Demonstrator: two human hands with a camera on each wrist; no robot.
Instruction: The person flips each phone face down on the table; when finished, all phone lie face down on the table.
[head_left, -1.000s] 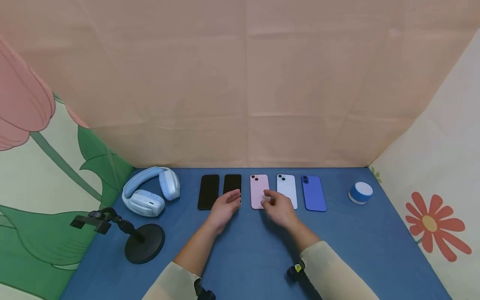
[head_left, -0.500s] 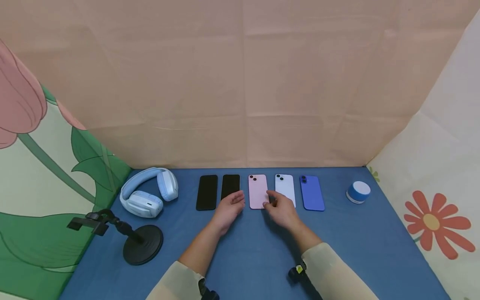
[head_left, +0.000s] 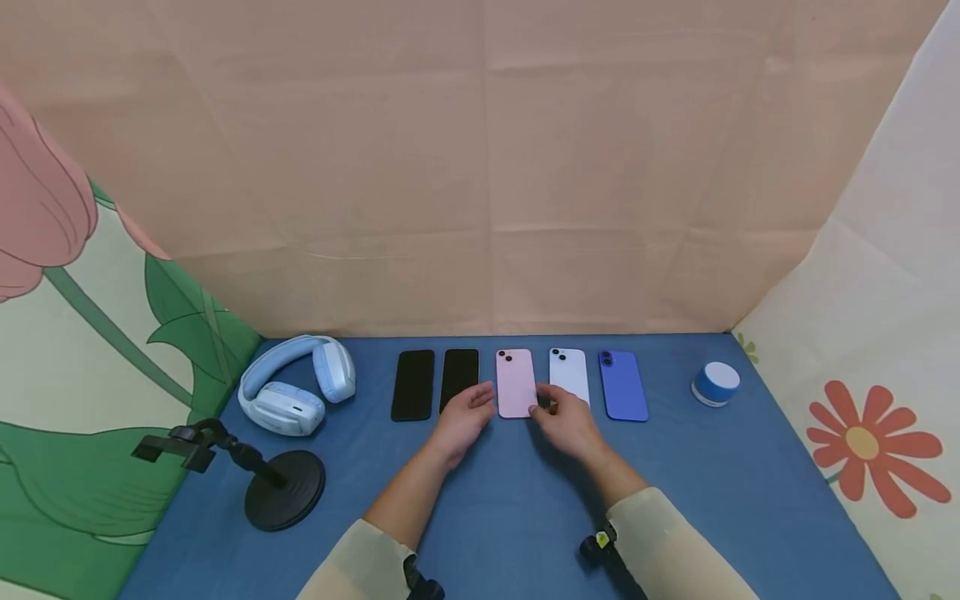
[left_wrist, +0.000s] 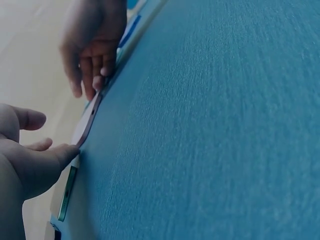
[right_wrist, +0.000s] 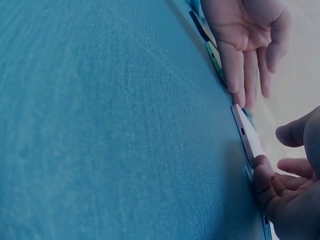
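Note:
Several phones lie in a row on the blue tabletop. The pink phone (head_left: 515, 385), camera side up, sits between my two hands. My left hand (head_left: 463, 422), fingers extended, is at its left edge and covers the lower part of a black-screened phone (head_left: 460, 372). Against the right edge of the pink phone are the bent fingertips of my right hand (head_left: 567, 423), which hides a lower corner of the white phone (head_left: 568, 372). In the right wrist view, the right fingers touch the near corner of the pink phone (right_wrist: 248, 134). Neither hand grips it.
Another black-screened phone (head_left: 413, 385) and a purple phone (head_left: 624, 386) end the row. Light-blue headphones (head_left: 294, 392) and a black stand (head_left: 287, 492) are at the left. A blue-and-white round container (head_left: 717, 384) stands at the right. A beige backdrop (head_left: 480, 167) rises behind.
My left hand has shifted right, up to the pink phone. My right hand stays at the phone's right edge. The view has shifted slightly.

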